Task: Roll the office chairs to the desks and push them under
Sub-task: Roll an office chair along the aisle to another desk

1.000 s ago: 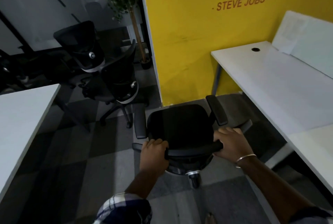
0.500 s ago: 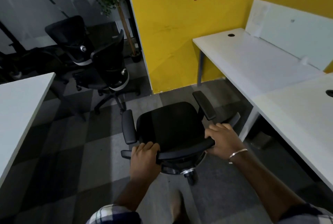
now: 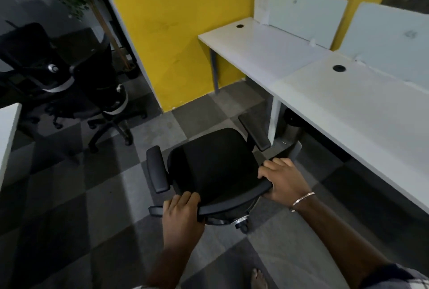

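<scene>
Presently the office chair (image 3: 216, 168) stands on the checked carpet floor (image 3: 76, 219), near the white surface (image 3: 362, 112) on the right but not yet under it; its right armrest (image 3: 255, 133) points toward the gap beneath the front edge. The top rail of the backrest (image 3: 232, 200) is held at both ends: the left hand (image 3: 182, 213) is curled over the rail near its left end, the right hand (image 3: 284, 180) is wrapped round the right end. Both grips are closed on the chair.

Judged step: rolling and turning the chair toward the surface. It is advised that the seat be squared to the edge before any push, so the armrests pass below it; their clearance cannot be told from here. The white leg (image 3: 275, 116) and the dark bin (image 3: 291, 123) behind it should be avoided. A bare foot (image 3: 258, 278) is seen near the castor (image 3: 242, 224); pushing should be kept slow. Two more chairs (image 3: 69, 84) stand well apart at left.
</scene>
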Tool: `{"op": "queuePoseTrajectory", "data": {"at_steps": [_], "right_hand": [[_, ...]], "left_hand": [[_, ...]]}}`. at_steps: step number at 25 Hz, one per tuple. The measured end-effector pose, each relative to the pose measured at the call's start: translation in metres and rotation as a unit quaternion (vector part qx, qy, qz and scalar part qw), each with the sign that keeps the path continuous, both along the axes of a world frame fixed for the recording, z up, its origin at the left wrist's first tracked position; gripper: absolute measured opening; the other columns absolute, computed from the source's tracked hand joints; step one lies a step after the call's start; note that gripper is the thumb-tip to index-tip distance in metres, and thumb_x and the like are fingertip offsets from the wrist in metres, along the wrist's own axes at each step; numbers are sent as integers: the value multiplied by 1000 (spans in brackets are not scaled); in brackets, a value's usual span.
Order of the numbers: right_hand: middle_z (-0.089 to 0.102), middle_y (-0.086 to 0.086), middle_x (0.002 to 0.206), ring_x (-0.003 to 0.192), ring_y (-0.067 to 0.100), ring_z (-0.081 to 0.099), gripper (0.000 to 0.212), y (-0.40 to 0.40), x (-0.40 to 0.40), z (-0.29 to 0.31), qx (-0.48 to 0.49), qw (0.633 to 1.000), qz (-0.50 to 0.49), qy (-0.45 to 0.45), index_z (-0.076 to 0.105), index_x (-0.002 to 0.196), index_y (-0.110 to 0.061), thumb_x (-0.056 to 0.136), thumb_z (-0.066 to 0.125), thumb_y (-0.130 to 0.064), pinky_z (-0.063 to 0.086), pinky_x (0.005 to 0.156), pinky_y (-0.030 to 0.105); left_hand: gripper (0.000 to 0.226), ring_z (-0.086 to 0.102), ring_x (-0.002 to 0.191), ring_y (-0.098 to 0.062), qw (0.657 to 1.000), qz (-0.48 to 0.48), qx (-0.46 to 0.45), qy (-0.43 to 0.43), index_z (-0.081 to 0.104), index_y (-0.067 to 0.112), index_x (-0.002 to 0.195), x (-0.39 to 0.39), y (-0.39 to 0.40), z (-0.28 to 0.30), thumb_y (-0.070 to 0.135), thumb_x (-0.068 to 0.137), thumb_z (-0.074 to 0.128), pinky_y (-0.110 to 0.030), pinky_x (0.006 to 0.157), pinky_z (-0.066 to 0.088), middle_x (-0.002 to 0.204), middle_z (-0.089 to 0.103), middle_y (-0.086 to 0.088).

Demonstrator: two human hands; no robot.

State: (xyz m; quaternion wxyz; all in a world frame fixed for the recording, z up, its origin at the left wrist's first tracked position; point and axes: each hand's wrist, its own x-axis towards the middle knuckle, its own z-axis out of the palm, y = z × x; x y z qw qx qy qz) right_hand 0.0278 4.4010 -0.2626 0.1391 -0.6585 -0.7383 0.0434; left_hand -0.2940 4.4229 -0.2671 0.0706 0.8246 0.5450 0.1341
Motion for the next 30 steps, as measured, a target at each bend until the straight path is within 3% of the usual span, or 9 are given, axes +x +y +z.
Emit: {"op": "queuePoseTrajectory", "data": {"at_steps": [3, 9, 15, 20, 26, 30], "right_hand": [[55, -12, 96, 91, 15, 54, 34, -60, -22, 8, -37, 998, -49, -13, 62, 96, -35, 70, 67, -56, 40, 89, 34], [56, -13, 105, 99, 14, 52, 37, -151, -66, 11, -71, 990, -118, -24, 63, 107, -37, 76, 66, -57, 34, 93, 33], [55, -15, 102, 96, 13, 50, 37, -228, -104, 7, -52, 986, -157, -15, 63, 108, -38, 75, 68, -54, 32, 89, 32], [53, -15, 101, 94, 13, 49, 33, -286, -124, -2, -14, 988, -154, -5, 61, 108, -37, 79, 64, -52, 31, 88, 30], [56, -15, 107, 98, 11, 52, 44, -330, -120, 1, -29, 995, -84, 38, 61, 121, -34, 87, 60, -61, 38, 93, 31], [59, -13, 105, 98, 10, 52, 47, -340, -124, 9, -38, 994, -84, 59, 67, 117, -30, 84, 58, -62, 41, 92, 31]], "left_hand": [[33, 53, 79, -17, 1000, -26, -10, -9, 55, 32, 85, -15, -35, -3, 20, 67, 81, -37, 74, 37, 81, 52, 12], [39, 51, 78, -17, 996, -83, 6, 11, 54, 31, 83, -45, -89, 0, 20, 63, 85, -34, 73, 25, 80, 50, 11], [37, 50, 75, -21, 995, -102, 9, 7, 53, 28, 80, -70, -136, 2, 10, 64, 80, -40, 73, 36, 78, 50, 8], [31, 52, 79, -18, 991, -130, 3, 17, 59, 34, 85, -86, -165, -1, 26, 66, 83, -38, 72, 33, 83, 54, 11], [41, 61, 103, -21, 991, -122, -8, 57, 73, 37, 96, -92, -185, 1, 25, 62, 93, -51, 93, 45, 105, 66, 10], [44, 59, 123, -33, 991, -112, -11, 77, 78, 31, 99, -93, -188, 5, 17, 61, 96, -66, 112, 31, 119, 69, 1]]}}
